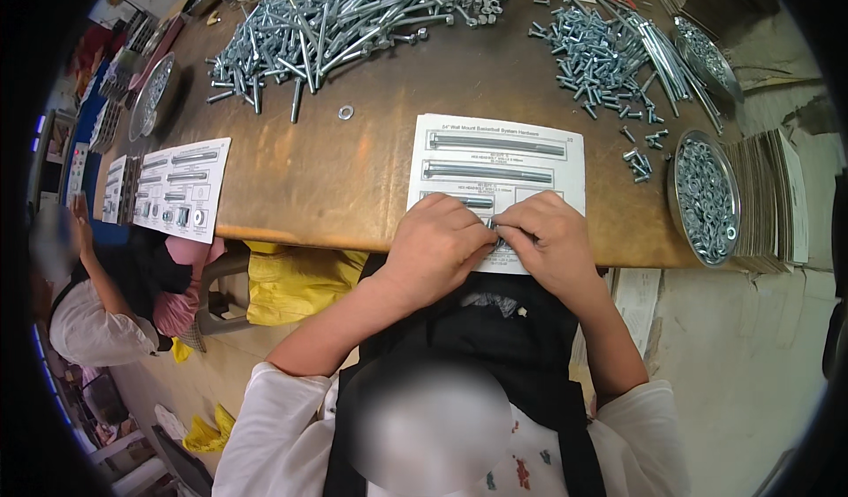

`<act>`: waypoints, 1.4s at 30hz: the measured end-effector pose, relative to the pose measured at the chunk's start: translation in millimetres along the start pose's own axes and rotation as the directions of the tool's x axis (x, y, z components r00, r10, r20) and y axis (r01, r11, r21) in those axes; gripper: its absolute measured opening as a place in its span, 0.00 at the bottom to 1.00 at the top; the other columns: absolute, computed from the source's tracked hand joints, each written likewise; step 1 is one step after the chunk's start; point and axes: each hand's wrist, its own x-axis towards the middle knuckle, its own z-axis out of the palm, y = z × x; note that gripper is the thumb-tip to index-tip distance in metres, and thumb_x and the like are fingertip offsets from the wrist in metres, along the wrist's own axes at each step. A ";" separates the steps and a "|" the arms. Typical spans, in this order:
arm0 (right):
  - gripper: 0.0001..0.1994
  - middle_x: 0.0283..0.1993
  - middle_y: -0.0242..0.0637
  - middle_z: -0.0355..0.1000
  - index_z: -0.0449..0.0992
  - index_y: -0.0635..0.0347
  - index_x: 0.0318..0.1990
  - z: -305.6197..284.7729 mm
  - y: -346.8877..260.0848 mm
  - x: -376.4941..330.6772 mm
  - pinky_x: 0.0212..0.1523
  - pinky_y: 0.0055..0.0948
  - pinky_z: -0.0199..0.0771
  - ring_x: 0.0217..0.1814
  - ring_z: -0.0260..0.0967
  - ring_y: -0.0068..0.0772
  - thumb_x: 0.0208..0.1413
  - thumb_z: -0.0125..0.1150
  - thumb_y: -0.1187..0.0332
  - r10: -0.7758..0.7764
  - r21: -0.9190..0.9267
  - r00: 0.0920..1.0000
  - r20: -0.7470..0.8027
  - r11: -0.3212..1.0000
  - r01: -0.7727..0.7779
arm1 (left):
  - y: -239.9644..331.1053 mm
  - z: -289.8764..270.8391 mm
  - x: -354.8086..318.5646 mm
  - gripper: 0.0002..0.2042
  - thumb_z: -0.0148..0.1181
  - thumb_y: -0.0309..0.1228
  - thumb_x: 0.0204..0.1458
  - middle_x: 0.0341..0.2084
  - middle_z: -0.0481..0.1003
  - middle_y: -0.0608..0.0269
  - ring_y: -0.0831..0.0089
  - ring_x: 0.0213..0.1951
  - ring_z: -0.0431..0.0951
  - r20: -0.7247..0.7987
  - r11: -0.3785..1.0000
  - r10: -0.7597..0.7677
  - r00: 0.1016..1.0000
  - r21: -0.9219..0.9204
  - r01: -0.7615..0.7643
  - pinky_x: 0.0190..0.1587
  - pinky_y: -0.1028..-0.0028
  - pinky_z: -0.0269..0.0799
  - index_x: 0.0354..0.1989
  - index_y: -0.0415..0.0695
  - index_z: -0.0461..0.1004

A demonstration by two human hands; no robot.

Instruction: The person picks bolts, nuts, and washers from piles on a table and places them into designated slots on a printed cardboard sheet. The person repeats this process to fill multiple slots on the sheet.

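A white printed card (pixel 570 157) lies at the table's near edge, with long hex bolts (pixel 495 144) across its upper part; I cannot tell whether they are pictured or real. Over the card's lower half, my left hand (pixel 442 241) and my right hand (pixel 549 239) meet with fingertips pinched together. Between them a small bit of grey metal (pixel 497 239) shows; its kind is mostly hidden by the fingers. Both hands rest on or just above the card.
A big heap of long bolts (pixel 309 29) covers the far left of the table (pixel 353 170). Short bolts (pixel 587 55) lie far right. A metal bowl of washers or nuts (pixel 705 197) stands right, beside stacked cards (pixel 768 197). At left a co-worker (pixel 106 311) sits near another card (pixel 181 188).
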 end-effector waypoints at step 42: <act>0.04 0.30 0.39 0.76 0.81 0.61 0.34 8.4 -2.3 -16.4 0.30 0.33 0.73 0.29 0.75 0.40 0.50 0.66 0.76 0.167 0.005 0.978 -0.125 0.986 -0.168 | 6.8 11.9 -1.0 0.30 0.72 0.34 0.44 0.44 0.76 0.61 0.61 0.55 0.69 0.090 0.993 -0.115 0.989 0.002 0.115 0.66 0.48 0.55 0.59 0.46 0.70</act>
